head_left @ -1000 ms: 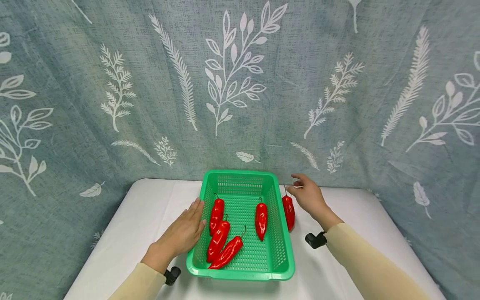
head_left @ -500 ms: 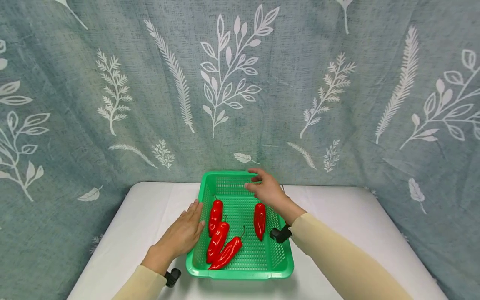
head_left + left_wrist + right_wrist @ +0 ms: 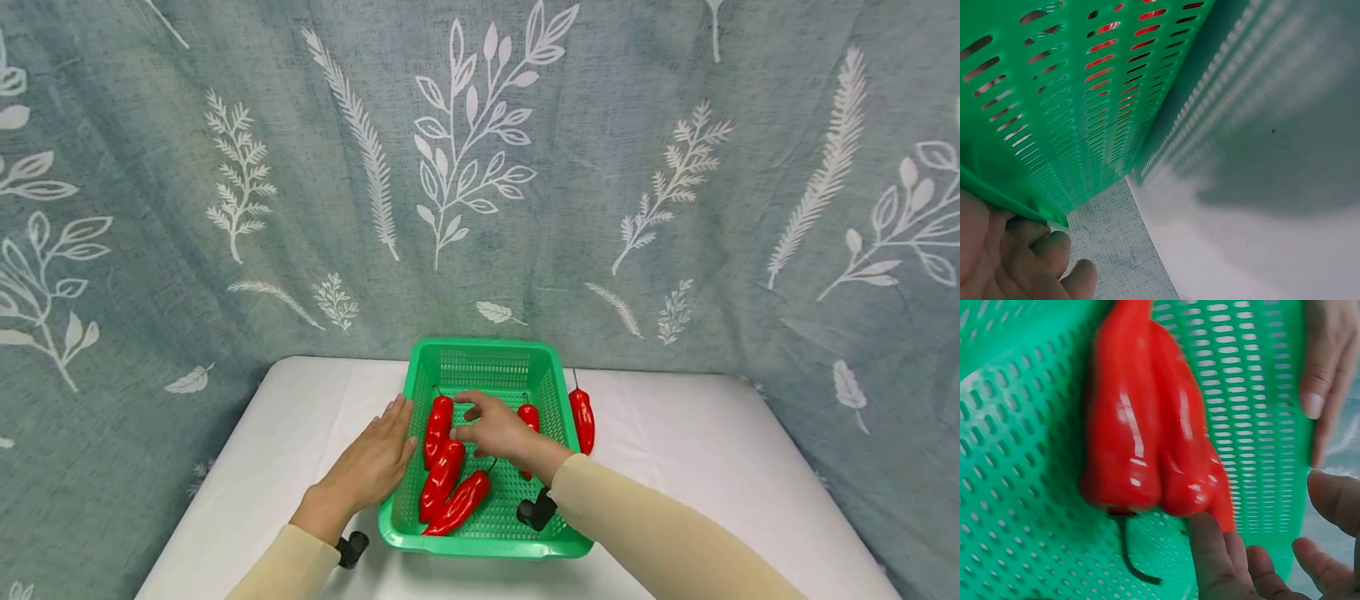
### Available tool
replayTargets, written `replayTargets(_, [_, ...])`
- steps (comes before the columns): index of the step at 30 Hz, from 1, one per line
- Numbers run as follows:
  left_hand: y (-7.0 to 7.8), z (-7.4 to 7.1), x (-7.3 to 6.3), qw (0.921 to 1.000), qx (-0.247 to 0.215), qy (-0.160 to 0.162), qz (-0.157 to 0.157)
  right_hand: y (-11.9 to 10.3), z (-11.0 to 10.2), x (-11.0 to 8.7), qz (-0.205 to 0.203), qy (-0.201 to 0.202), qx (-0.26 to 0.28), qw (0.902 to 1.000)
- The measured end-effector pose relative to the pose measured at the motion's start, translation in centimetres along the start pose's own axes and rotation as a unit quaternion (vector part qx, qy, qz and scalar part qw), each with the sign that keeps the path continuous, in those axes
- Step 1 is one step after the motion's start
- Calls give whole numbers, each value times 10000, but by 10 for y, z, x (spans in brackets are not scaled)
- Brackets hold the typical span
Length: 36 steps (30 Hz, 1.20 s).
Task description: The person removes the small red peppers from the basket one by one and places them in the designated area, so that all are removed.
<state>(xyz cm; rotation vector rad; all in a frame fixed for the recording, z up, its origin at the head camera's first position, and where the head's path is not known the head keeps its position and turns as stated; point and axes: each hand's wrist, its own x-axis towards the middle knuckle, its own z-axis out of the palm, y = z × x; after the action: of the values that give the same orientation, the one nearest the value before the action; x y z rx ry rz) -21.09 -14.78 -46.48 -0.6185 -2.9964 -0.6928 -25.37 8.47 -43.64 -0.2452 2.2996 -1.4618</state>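
My left hand (image 3: 373, 460) lies with straight fingers along the left rim of a green perforated plastic basket (image 3: 486, 546). In the left wrist view its fingers show beside the basket's outer wall. My right hand (image 3: 491, 427) reaches over the basket, fingers parted and holding nothing. Its fingertips are right by the glossy red peppers on the left side: one at the back (image 3: 1221, 494), a middle pepper (image 3: 442, 481) and a front pepper (image 3: 1125, 412) with a curved stem. A further red pepper (image 3: 528, 415) at the basket's right is partly hidden by my right wrist.
Outside the basket, close along its right wall, lies another red pepper (image 3: 581, 421). Everything stands on a white-covered table (image 3: 660, 492). A grey-green curtain (image 3: 570, 208) with white leaf patterns hangs behind and at both sides.
My right hand has moved left, from beside the pepper outside the basket to over the peppers on the basket's left. The left hand stays at the rim.
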Motion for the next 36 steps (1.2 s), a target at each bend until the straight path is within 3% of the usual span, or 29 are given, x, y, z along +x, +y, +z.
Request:
replayTargets(10, [-1,0,0,10000,-9,-42,-85,20,14,10,239,-155,-161,9995])
replayTargets(24, [-3,1,2,9998,169,-30,-61,26,33,17,-57,-207,-283,9994])
replayTargets(30, [-4,2,2,9998,189,-63,-56,22,38,17,-116,-533,11,9985])
replayTargets(36, [-5,1,1,9998,185,-77,-48,23,45,16,124,-1128,-174,9934])
